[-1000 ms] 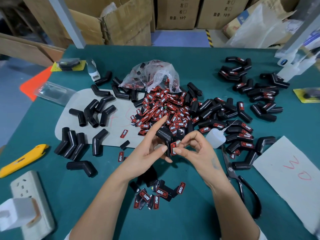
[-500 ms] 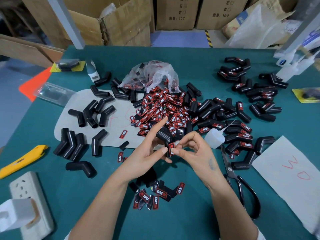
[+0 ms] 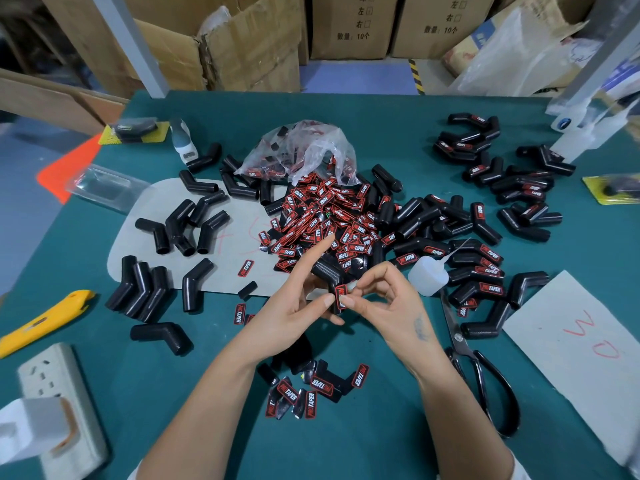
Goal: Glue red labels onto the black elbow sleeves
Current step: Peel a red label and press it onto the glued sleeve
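Observation:
My left hand (image 3: 291, 306) holds a black elbow sleeve (image 3: 327, 271) at the table's middle, thumb under it and index finger stretched out. My right hand (image 3: 384, 299) pinches a red label (image 3: 341, 294) against that sleeve's lower end. A big heap of red labels (image 3: 322, 216) spills from a clear plastic bag (image 3: 304, 150) just behind my hands. Plain sleeves (image 3: 180, 226) lie on the left, labelled sleeves (image 3: 485, 268) on the right. A small white glue bottle (image 3: 427, 275) lies right of my right hand.
Black scissors (image 3: 485, 372) lie right of my right forearm. Loose labels (image 3: 311, 389) sit between my forearms. A yellow box cutter (image 3: 45, 320) and a white power strip (image 3: 59, 393) are at the left, a grey card with red marks (image 3: 581, 344) at the right. Cardboard boxes (image 3: 242, 43) stand behind.
Both hands stay almost in place; the right fingers keep working the label on the sleeve's end.

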A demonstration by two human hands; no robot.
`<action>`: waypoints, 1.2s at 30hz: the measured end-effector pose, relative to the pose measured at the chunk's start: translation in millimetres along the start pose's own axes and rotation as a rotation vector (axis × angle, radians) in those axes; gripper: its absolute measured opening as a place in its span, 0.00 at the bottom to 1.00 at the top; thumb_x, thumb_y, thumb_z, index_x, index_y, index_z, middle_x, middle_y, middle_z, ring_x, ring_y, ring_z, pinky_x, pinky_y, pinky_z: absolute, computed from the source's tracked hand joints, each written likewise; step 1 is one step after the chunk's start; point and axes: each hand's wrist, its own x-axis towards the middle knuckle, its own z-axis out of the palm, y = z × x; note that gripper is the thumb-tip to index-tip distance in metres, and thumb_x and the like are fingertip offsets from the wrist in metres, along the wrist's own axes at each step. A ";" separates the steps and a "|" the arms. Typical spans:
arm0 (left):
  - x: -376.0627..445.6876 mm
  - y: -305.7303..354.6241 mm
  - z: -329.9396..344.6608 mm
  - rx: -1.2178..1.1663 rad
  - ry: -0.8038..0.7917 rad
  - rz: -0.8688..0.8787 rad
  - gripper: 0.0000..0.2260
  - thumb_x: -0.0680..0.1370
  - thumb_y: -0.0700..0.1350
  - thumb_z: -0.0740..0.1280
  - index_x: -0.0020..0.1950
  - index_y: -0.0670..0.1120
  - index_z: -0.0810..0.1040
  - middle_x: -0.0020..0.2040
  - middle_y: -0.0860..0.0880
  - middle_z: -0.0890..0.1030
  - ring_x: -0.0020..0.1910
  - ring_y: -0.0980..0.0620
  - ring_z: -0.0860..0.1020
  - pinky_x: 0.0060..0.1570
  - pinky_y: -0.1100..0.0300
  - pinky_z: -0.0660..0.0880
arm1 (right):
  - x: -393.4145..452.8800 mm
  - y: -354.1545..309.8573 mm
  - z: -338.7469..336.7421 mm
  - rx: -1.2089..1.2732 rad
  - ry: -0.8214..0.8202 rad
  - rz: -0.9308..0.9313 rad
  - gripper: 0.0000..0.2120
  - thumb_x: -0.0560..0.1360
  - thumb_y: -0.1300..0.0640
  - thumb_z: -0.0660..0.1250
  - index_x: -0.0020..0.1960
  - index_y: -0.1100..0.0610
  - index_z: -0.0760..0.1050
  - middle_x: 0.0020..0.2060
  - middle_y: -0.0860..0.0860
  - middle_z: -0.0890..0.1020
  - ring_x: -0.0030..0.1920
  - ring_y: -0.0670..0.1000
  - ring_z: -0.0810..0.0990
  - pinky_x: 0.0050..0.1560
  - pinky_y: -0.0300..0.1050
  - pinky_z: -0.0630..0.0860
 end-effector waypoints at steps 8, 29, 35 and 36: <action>-0.5 0.3 -0.1 0.007 -0.004 -0.003 0.33 0.86 0.36 0.62 0.84 0.63 0.57 0.84 0.43 0.56 0.58 0.44 0.82 0.56 0.48 0.83 | 0.0 0.8 0.0 -0.018 0.001 0.003 0.13 0.73 0.60 0.80 0.47 0.48 0.78 0.43 0.51 0.85 0.47 0.47 0.84 0.49 0.44 0.82; 0.7 1.6 1.0 0.016 0.004 -0.026 0.33 0.85 0.35 0.61 0.84 0.61 0.55 0.81 0.31 0.58 0.56 0.35 0.80 0.56 0.49 0.83 | 0.9 3.4 0.8 -0.030 0.018 -0.008 0.13 0.73 0.59 0.80 0.46 0.47 0.77 0.42 0.49 0.85 0.45 0.45 0.84 0.46 0.39 0.80; 0.5 1.2 0.0 0.021 0.000 -0.022 0.34 0.86 0.35 0.61 0.84 0.63 0.57 0.80 0.30 0.58 0.56 0.41 0.81 0.57 0.48 0.83 | 0.4 3.9 0.3 -0.041 0.022 -0.019 0.13 0.73 0.59 0.80 0.46 0.46 0.77 0.43 0.51 0.85 0.45 0.45 0.84 0.46 0.39 0.80; 0.5 1.0 -0.1 0.018 0.000 -0.022 0.33 0.86 0.35 0.61 0.84 0.64 0.57 0.80 0.30 0.58 0.56 0.41 0.81 0.57 0.48 0.83 | 0.4 3.9 0.3 -0.042 0.024 -0.016 0.13 0.73 0.59 0.80 0.46 0.46 0.78 0.43 0.51 0.85 0.45 0.45 0.84 0.46 0.40 0.80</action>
